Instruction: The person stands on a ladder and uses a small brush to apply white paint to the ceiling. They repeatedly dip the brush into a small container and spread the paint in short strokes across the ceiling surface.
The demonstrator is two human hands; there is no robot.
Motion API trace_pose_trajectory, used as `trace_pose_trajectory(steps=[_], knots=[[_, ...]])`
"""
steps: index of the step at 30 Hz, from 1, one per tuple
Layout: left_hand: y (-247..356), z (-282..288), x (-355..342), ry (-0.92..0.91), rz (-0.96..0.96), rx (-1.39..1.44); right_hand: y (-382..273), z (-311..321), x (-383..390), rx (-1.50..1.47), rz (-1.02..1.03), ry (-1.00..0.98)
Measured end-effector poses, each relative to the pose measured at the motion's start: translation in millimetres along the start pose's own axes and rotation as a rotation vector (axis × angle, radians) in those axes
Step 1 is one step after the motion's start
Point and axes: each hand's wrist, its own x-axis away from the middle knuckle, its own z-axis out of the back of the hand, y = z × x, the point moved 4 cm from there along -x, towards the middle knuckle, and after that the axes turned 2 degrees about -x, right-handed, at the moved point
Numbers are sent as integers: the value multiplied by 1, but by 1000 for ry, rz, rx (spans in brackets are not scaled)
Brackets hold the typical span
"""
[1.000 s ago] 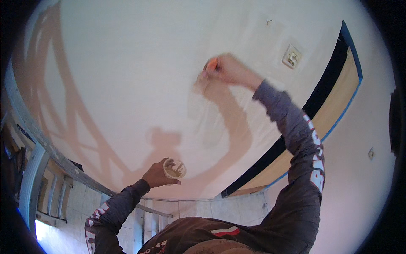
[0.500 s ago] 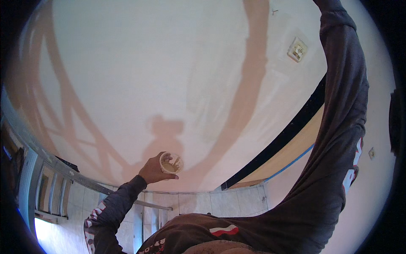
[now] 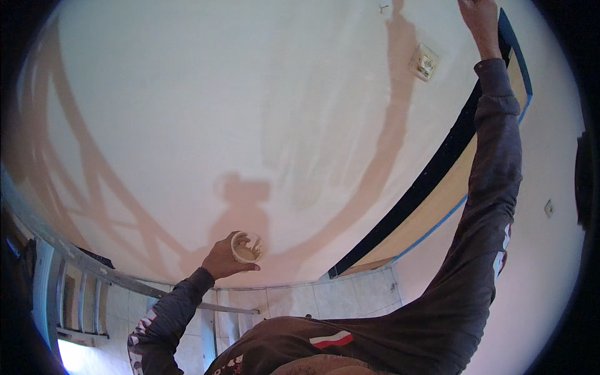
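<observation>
My left hand [image 3: 220,257] is wrapped round a small translucent cup [image 3: 257,255] and tilts its mouth toward me. Pale beige paste or paint lies in the cup and smears its inner wall. High at the upper right, my right hand [image 3: 480,25] is raised with its fingers curled. The top edge of the picture cuts that hand off, so whatever it grips is out of sight. Its shadow on the white wall [image 3: 187,94] ends in a fist with a thin shape above it. Faint darker streaks mark the wall between both hands.
A square wall fitting [image 3: 424,62] sits near the raised arm, and a smaller plate [image 3: 549,208] is farther right. A long black-edged panel [image 3: 406,203] runs behind that arm. Metal ladder-like rails [image 3: 94,265] stand at the lower left above a tiled floor [image 3: 300,301].
My right arm has swung so that the hand now shows at the top edge, and its shadow has shifted right. The left hand with the cup has moved slightly left and down.
</observation>
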Motion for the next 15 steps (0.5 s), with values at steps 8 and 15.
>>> trace_pose_trajectory(steps=[8, 15], knots=[[5, 4, 2, 7, 43, -12, -56, -35, 55, 107, 166, 15], [3, 0, 0, 2, 6, -54, -57, -46, 96, 56, 131, -167]])
